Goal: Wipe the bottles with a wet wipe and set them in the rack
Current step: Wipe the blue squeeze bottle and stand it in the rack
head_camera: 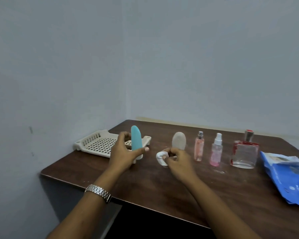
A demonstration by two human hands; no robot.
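Note:
My left hand (123,152) grips a tall turquoise bottle (136,138) that stands upright on its white cap, just in front of the cream slotted rack (95,144). To its right, my right hand (177,161) pinches a crumpled white wet wipe (160,157) close to the table. A row of bottles stands further right: a pale oval bottle (179,140), a slim pink spray bottle (199,146), a clear pink pump spray (216,150) and a square glass perfume bottle (244,152) with a red top.
A blue wet-wipe pack (290,176) lies at the right edge of the dark wooden table (162,190). The rack overhangs the table's far left corner by the wall. Grey walls close in at the left and back.

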